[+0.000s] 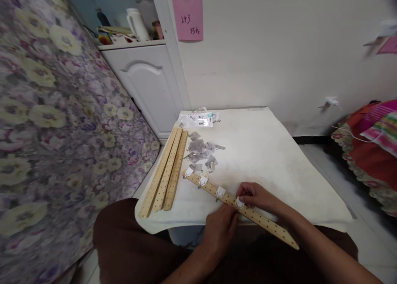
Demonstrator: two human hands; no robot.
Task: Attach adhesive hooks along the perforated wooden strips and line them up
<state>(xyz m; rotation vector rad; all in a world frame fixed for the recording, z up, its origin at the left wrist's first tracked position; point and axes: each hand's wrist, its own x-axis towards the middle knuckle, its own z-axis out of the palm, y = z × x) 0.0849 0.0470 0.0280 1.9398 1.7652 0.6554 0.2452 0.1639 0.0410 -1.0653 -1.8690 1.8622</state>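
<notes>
A perforated wooden strip [266, 223] lies slantwise across the table, its right end jutting past the front edge. Along it sit several small white tags with metal rings, such as one white tag [221, 192] near the middle. My left hand [220, 224] is closed on the strip's near edge, fingertips partly hidden beneath it. With thumb and fingers my right hand [256, 196] pinches the rightmost white tag [239, 203] against the strip. Beyond the strip's left end lies a loose pile of small clear packets [197, 146] with metal pieces in them.
Three more perforated wooden strips [167, 172] lie side by side at the table's left. A clear plastic package [196, 120] rests at the back edge of the white-covered table [257, 147]. A floral curtain [62, 122] hangs at left; a white cabinet [145, 85] stands behind.
</notes>
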